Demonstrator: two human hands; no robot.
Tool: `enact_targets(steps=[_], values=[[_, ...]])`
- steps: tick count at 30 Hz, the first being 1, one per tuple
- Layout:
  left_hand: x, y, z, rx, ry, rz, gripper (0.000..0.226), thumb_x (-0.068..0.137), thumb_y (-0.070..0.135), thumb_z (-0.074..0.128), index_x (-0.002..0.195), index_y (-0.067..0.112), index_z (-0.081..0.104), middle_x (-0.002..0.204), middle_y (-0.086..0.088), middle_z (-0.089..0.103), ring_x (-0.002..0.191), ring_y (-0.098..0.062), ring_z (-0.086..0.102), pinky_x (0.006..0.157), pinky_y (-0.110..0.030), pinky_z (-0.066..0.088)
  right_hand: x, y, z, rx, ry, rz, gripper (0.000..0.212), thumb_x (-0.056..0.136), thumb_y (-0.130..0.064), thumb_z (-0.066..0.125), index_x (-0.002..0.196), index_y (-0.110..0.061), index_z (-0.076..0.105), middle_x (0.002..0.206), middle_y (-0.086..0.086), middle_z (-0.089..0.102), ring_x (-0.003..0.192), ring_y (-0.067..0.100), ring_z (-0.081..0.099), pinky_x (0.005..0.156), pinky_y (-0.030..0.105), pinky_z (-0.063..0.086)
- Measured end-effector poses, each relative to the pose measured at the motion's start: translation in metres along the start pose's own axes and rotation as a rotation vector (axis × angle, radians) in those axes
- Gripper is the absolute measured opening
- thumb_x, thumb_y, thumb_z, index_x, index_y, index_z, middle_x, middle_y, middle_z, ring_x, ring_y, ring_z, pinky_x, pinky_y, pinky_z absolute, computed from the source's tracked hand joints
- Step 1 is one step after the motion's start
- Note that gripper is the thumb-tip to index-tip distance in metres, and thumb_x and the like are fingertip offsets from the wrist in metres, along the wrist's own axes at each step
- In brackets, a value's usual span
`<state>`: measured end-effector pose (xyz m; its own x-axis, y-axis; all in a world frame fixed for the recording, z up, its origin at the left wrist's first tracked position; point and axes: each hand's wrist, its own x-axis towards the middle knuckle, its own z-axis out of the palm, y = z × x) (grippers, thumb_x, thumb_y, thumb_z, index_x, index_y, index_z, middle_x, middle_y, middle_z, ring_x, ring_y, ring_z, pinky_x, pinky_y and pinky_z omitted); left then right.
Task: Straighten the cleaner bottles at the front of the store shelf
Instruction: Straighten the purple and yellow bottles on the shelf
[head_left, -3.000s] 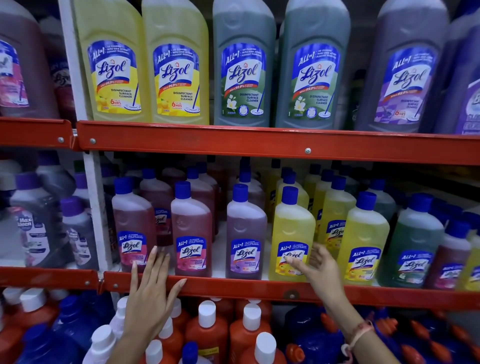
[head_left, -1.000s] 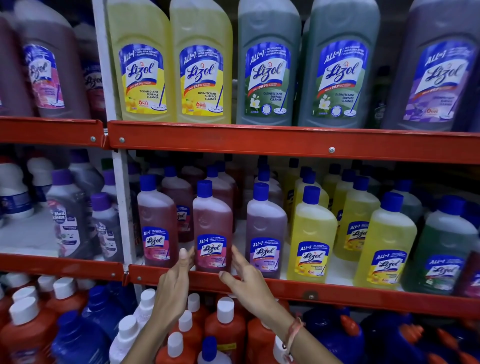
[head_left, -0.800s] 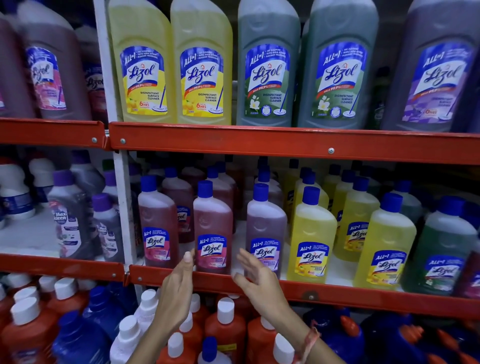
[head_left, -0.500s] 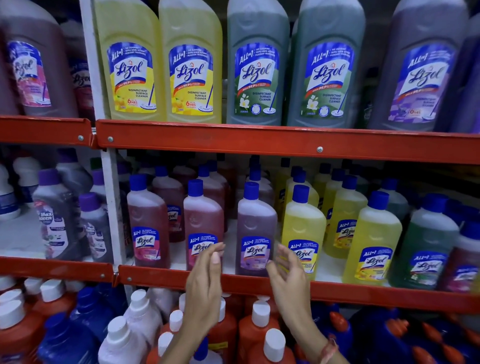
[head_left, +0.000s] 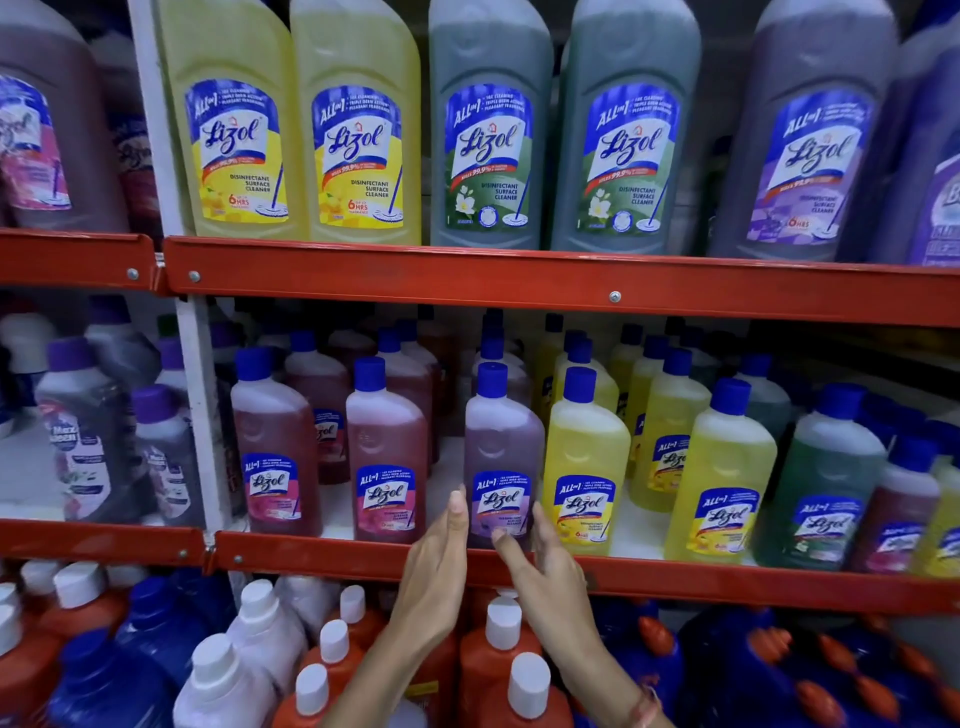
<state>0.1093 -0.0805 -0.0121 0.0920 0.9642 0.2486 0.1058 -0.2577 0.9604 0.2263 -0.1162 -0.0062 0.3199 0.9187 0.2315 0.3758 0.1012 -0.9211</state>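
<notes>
The middle shelf's front row holds blue-capped cleaner bottles: two pink ones (head_left: 274, 457) (head_left: 387, 457), a purple bottle (head_left: 503, 447), two yellow ones (head_left: 586, 467) (head_left: 719, 483) and a green one (head_left: 823, 493). All stand upright with labels facing me. My left hand (head_left: 434, 577) is flat and open at the purple bottle's lower left side. My right hand (head_left: 545, 569) is open at its lower right, fingertips touching the label. The two hands flank the bottle's base without closing on it.
The red shelf lip (head_left: 675, 577) runs just under my hands. Large bottles fill the upper shelf (head_left: 467, 280). White-capped orange bottles (head_left: 498, 660) and blue ones (head_left: 130, 670) crowd the shelf below. A white upright post (head_left: 200, 415) divides the left bay.
Both hands have shifted right along the front row, from either side of the second pink bottle to either side of the purple bottle. The view has moved closer.
</notes>
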Motion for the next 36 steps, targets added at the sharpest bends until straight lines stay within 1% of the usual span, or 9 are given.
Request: enact_targets(steps=[5, 10, 17, 19, 22, 24, 30, 33, 36], values=[[-0.001, 0.002, -0.003, 0.007, -0.03, 0.002, 0.112, 0.056, 0.103, 0.016, 0.143, 0.038, 0.045, 0.143, 0.008, 0.056, 0.133, -0.009, 0.049, 0.119, -0.042, 0.033, -0.001, -0.002, 0.0, 0.071, -0.005, 0.0, 0.062, 0.085, -0.039, 0.061, 0.141, -0.024, 0.041, 0.121, -0.004, 0.066, 0.11, 0.008, 0.059, 0.086, 0.02, 0.04], [-0.002, 0.003, -0.004, 0.005, -0.045, 0.001, 0.093, 0.069, 0.091, 0.014, 0.14, 0.042, 0.046, 0.14, 0.006, 0.058, 0.13, -0.011, 0.051, 0.117, -0.039, 0.034, 0.001, -0.001, -0.002, 0.082, -0.001, 0.027, 0.068, 0.084, -0.046, 0.061, 0.144, -0.024, 0.037, 0.13, -0.004, 0.061, 0.12, 0.012, 0.054, 0.094, 0.024, 0.041], [0.003, 0.001, -0.005, 0.036, -0.03, -0.021, 0.108, 0.061, 0.099, 0.012, 0.143, 0.038, 0.045, 0.142, 0.003, 0.058, 0.133, -0.016, 0.05, 0.118, -0.047, 0.032, 0.001, 0.0, -0.004, 0.126, -0.004, 0.021, 0.086, 0.07, -0.062, 0.058, 0.144, -0.023, 0.037, 0.132, -0.009, 0.058, 0.126, 0.01, 0.051, 0.107, 0.033, 0.04], [0.0, 0.002, -0.003, 0.034, -0.025, 0.004, 0.095, 0.07, 0.09, 0.013, 0.142, 0.037, 0.046, 0.137, 0.006, 0.059, 0.126, -0.009, 0.051, 0.114, -0.034, 0.036, -0.001, 0.0, -0.009, 0.133, 0.013, 0.006, 0.069, 0.081, -0.046, 0.062, 0.141, -0.02, 0.041, 0.127, -0.012, 0.058, 0.121, 0.007, 0.052, 0.102, 0.028, 0.041], [-0.012, 0.007, 0.011, 0.025, 0.124, 0.177, 0.081, 0.086, 0.075, 0.016, 0.135, 0.024, 0.054, 0.128, 0.013, 0.057, 0.119, 0.007, 0.05, 0.09, 0.002, 0.032, -0.001, 0.006, -0.02, 0.127, 0.128, -0.006, 0.046, 0.088, -0.029, 0.061, 0.132, -0.019, 0.051, 0.125, -0.004, 0.062, 0.116, 0.01, 0.057, 0.088, 0.019, 0.043], [-0.022, 0.009, 0.021, 0.014, 0.209, 0.297, 0.084, 0.085, 0.079, 0.017, 0.124, 0.019, 0.06, 0.12, 0.013, 0.059, 0.114, 0.012, 0.052, 0.085, 0.004, 0.034, 0.0, 0.012, -0.028, 0.127, 0.222, -0.022, 0.034, 0.089, -0.025, 0.06, 0.122, -0.021, 0.057, 0.123, 0.0, 0.065, 0.113, 0.012, 0.059, 0.083, 0.017, 0.043], [-0.031, 0.01, 0.06, -0.022, -0.13, 0.136, 0.096, 0.071, 0.093, 0.019, 0.142, 0.034, 0.046, 0.147, 0.013, 0.049, 0.136, 0.007, 0.038, 0.117, -0.02, 0.029, 0.005, 0.02, -0.05, 0.105, 0.358, 0.005, 0.045, 0.089, -0.026, 0.059, 0.132, -0.016, 0.049, 0.135, 0.005, 0.051, 0.116, 0.014, 0.049, 0.091, 0.029, 0.04], [-0.034, 0.017, 0.074, -0.006, -0.188, 0.04, 0.1, 0.072, 0.09, 0.015, 0.152, 0.031, 0.028, 0.153, 0.017, 0.033, 0.136, 0.008, 0.025, 0.109, -0.01, 0.018, 0.009, 0.021, -0.054, 0.097, 0.337, 0.026, 0.054, 0.09, -0.033, 0.057, 0.139, -0.019, 0.041, 0.146, 0.004, 0.044, 0.133, 0.019, 0.041, 0.109, 0.043, 0.036], [-0.035, 0.018, 0.085, -0.023, -0.164, 0.008, 0.109, 0.067, 0.094, 0.013, 0.153, 0.028, 0.024, 0.157, 0.013, 0.032, 0.134, 0.008, 0.022, 0.107, -0.012, 0.015, 0.01, 0.022, -0.054, 0.144, 0.297, 0.065, 0.056, 0.089, -0.041, 0.053, 0.141, -0.024, 0.04, 0.146, 0.0, 0.046, 0.133, 0.018, 0.043, 0.11, 0.046, 0.037]])
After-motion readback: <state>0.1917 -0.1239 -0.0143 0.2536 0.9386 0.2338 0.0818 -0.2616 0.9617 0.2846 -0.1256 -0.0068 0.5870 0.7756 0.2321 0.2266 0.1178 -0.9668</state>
